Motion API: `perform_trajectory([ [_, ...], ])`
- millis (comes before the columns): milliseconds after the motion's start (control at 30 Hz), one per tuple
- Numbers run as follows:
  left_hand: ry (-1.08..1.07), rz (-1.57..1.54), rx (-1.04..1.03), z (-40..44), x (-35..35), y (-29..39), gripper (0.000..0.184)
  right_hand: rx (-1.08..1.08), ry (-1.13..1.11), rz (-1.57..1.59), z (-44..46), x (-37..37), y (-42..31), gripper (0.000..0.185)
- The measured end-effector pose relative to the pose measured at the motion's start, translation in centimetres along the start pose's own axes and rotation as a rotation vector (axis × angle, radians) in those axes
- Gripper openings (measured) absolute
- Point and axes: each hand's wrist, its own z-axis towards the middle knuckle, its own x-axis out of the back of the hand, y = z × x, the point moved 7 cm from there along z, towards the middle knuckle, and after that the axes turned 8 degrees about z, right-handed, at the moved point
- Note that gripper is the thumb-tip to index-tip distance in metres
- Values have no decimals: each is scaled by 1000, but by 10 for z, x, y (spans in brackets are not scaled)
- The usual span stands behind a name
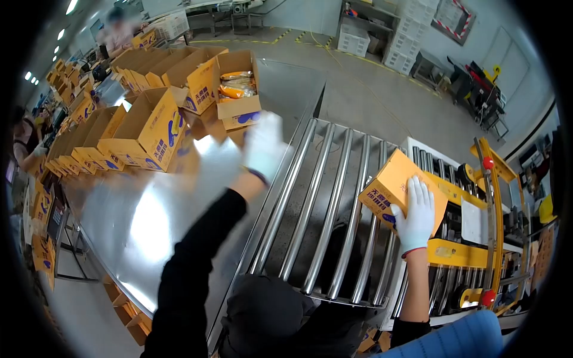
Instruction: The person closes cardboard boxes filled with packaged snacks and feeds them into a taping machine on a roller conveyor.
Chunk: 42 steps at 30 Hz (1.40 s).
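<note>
My right hand (416, 213), in a white glove, lies with its fingers spread on top of a closed orange-yellow carton (382, 190) at the right end of the roller conveyor (325, 203). Over the edge of the metal table, my left hand (263, 146) is smeared by motion, also gloved in white, and its fingers cannot be made out. Just beyond it stands an open carton (239, 113) with orange-wrapped packets (237, 86) inside.
Rows of open cartons (149, 134) stand on the metal table (113, 221) at the left. A machine with yellow guides (456, 253) and red knobs adjoins the rollers at the right. People (116, 33) are at the far left.
</note>
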Motion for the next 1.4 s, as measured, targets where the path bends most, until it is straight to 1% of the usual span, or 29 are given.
perform_trajectory([
  [33, 289, 341, -87, 8, 11, -33, 64, 40, -14, 22, 4, -1, 2, 80],
  [100, 245, 573, -57, 35, -16, -125, 51, 104, 30, 77, 9, 3, 15, 81],
  [167, -134, 513, -116, 44, -24, -162, 61, 155, -57, 128, 9, 5, 19, 85],
  [200, -132, 514, -123, 48, -18, -158, 61, 159, -80, 173, 6, 13, 19, 84],
  [267, -467, 449, 72, 47, 8, -133, 45, 177, -98, 182, -7, 29, 28, 83],
  [300, -464, 444, 68, 44, 6, -126, 45, 205, -125, 196, -16, 35, 33, 83],
  [367, 20, 442, -267, 40, 19, -92, 60, 171, -113, 173, -32, 48, 52, 81],
  [400, 205, 507, -249, 40, 14, -97, 56, 120, -137, 190, -36, 51, 61, 80],
  [433, 219, 498, -244, 47, -4, -109, 56, 70, -159, 206, -38, 56, 68, 78],
  [500, -19, 584, -42, 72, -38, -150, 46, 24, -183, 191, -42, 65, 75, 77],
  [567, -71, 586, -33, 80, -17, -134, 19, -38, -171, 85, -51, 69, 87, 77],
  [600, -121, 538, -36, 82, -8, -120, 17, -54, -151, -69, -61, 55, 102, 78],
  [633, -167, 495, -38, 87, 0, -109, 16, -183, -217, -106, -59, 61, 74, 72],
  [667, -192, 463, -56, 83, 10, -90, 16, 6, -72, -24, -71, 60, 44, 67],
  [700, -125, 417, -144, 74, 19, -69, 18, 70, -94, 100, -68, 52, 5, 65],
  [733, -224, 437, -184, 67, 31, -41, 19, 17, -208, 220, -67, 40, -37, 67],
  [767, -290, 379, -200, 53, 44, -13, 18, 40, -218, 487, -73, 26, -72, 73],
  [833, -295, 140, -353, 14, 75, 27, 25, 104, -262, 543, -70, -4, -125, 104],
  [867, -344, -295, -375, -9, 102, 39, 32, 117, -173, 611, -62, 0, -145, 106],
  [933, -308, -527, -157, -39, 148, 24, 38, 161, -117, 550, -49, 0, -165, 102],
  [967, -45, -362, -208, -51, 161, -1, 41, 204, -145, 459, -46, -1, -171, 99],
  [1067, -238, -386, -9, -77, 153, -42, 41, 313, -204, 541, -53, -11, -168, 73],
  [1133, -506, -551, -351, -97, 120, -13, 43, 368, -307, 637, -48, -9, -166, 59],
  [1167, -466, -384, -544, -97, 119, 11, 42, 374, -383, 769, -43, -11, -160, 55],
  [1233, -479, -306, -388, -77, 89, 32, 36, 5, -469, 979, -31, -22, -135, 56],
  [1267, -50, -191, -761, -77, 66, 38, 32, 124, -379, 846, -18, -15, -138, 59],
  [1300, -74, -250, -394, -69, 64, 38, 31, 245, -283, 718, -6, -8, -144, 63],
  [1333, -39, -216, -315, -71, 66, 43, 35, 349, -106, 398, 4, 15, -158, 75],
  [1400, -1, -167, -218, -77, 60, 38, 40, 263, -45, 239, 22, 35, -162, 92],
])
